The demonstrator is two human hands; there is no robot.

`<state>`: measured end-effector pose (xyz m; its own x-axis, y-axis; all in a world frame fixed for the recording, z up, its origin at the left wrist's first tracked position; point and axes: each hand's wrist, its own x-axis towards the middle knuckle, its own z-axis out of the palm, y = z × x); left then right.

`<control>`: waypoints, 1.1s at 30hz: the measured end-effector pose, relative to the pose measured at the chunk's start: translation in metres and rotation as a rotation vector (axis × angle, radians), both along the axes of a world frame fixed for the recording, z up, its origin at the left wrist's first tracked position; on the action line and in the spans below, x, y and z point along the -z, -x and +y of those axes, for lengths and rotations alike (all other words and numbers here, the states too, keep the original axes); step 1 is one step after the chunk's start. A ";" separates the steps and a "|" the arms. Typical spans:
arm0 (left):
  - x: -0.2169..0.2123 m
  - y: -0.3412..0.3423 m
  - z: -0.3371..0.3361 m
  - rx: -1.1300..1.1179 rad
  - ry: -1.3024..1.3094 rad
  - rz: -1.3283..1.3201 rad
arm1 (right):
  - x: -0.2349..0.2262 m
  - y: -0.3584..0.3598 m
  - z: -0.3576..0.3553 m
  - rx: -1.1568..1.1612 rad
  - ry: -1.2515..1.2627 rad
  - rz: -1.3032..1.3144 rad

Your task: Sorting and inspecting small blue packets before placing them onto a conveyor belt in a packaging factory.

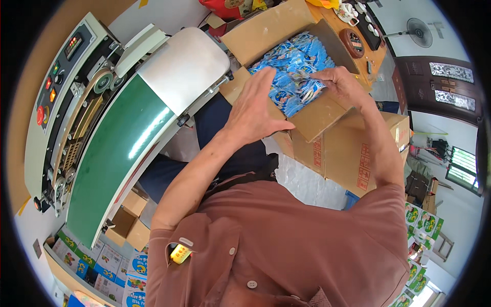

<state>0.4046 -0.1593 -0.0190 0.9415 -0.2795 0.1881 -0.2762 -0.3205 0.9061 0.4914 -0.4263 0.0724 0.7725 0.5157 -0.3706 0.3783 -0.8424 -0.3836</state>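
Both hands reached into the box (317, 115): right hand (341, 82) pinched a blue packet (307, 88); left hand (254, 110), fingers together, lay flat just left.

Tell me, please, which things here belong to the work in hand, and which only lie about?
In the work:
left hand, on the packets
right hand, pinching packets
blue packets
open cardboard box that holds them

Lying about:
belt machine, belt bare
closed carton
tea set
standing fan
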 end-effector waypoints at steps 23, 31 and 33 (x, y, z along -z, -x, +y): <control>0.000 -0.030 0.116 -0.662 0.020 -0.245 | 0.046 -0.078 0.196 0.092 -1.264 0.730; -0.014 -0.030 0.126 -0.623 -0.108 -0.134 | 0.078 -0.035 0.213 0.061 -1.110 0.585; -0.017 -0.027 0.132 -0.562 -0.150 -0.100 | 0.077 -0.035 0.210 0.083 -1.110 0.566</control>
<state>0.4320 -0.0271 -0.0019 0.9326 0.2272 0.2805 -0.1083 -0.5652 0.8178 0.5265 -0.2160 -0.0045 0.6921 0.7195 -0.0576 -0.1105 0.0267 -0.9935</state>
